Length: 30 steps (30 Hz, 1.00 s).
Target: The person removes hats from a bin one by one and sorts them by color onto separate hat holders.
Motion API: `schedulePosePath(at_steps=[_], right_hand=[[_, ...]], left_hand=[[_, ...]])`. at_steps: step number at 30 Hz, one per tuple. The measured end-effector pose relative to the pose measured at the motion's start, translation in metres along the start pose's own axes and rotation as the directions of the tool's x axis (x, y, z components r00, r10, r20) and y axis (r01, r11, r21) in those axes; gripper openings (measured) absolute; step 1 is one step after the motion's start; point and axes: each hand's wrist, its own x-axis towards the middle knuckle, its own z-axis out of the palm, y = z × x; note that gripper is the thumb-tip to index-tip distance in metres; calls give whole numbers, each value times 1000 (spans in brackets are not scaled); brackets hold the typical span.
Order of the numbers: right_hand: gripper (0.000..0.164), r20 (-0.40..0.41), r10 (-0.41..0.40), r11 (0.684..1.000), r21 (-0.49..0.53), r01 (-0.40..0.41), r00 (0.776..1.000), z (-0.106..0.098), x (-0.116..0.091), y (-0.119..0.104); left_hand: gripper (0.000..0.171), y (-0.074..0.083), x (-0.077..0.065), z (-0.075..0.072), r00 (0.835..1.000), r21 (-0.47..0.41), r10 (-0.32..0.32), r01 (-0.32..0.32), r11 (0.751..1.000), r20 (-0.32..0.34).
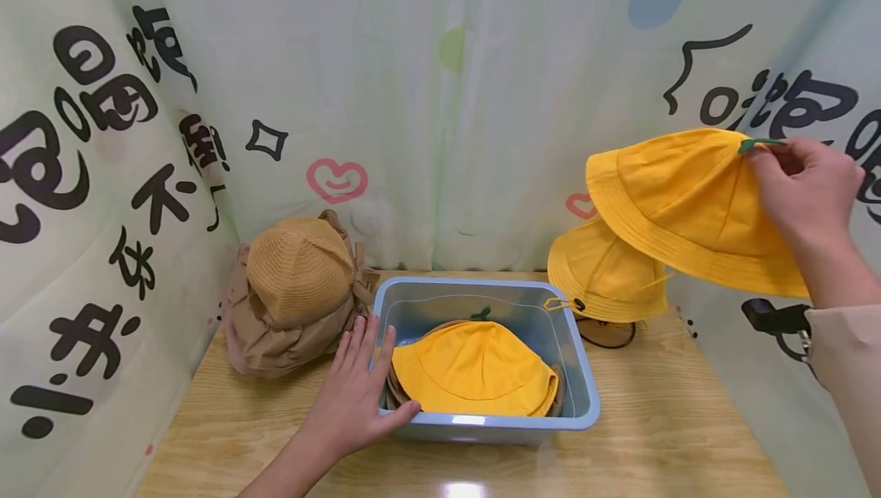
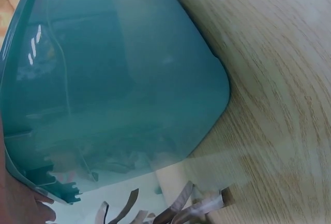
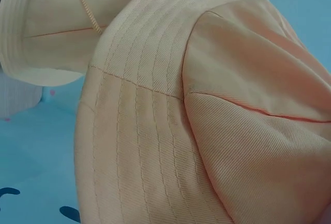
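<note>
High at the right of the head view, my right hand (image 1: pixel 812 184) pinches a yellow bucket hat (image 1: pixel 681 200) by the top of its crown, near a small green leaf. The hat's stitched brim fills much of the right wrist view (image 3: pixel 150 141). My left hand (image 1: pixel 351 398), fingers straight, rests at the left side of a blue plastic bin (image 1: pixel 593 406). Inside that bin lies another yellow hat (image 1: pixel 475 368), with brown fabric showing beneath it and a green leaf behind. The left wrist view shows the bin's outer wall (image 2: pixel 119 63).
Left of the bin, a tan straw hat (image 1: pixel 299 272) sits atop brown fabric hats (image 1: pixel 275 349). Behind the bin's right corner stands a yellow hat with a drawcord (image 1: pixel 606 268), partly covered by the raised one. Printed curtains (image 1: pixel 413 100) enclose the wooden table (image 1: pixel 661 437).
</note>
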Motion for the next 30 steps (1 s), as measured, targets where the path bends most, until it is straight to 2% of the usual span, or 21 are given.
schedulePosePath(at_steps=[11, 23, 30], right_hand=[[60, -10, 12, 1000, 25, -11, 1000, 4, 0, 10], [55, -27, -76, 995, 59, 77, 997, 23, -1, 15], [40, -1, -92, 990, 110, 92, 996, 29, -2, 15]], left_hand=[[101, 1, 0, -1, 1000, 9, 9, -9, 1000, 2], [101, 0, 0, 0, 1000, 12, 6, -6, 1000, 1], [101, 0, 0, 1, 1000, 11, 0, 0, 1000, 12]])
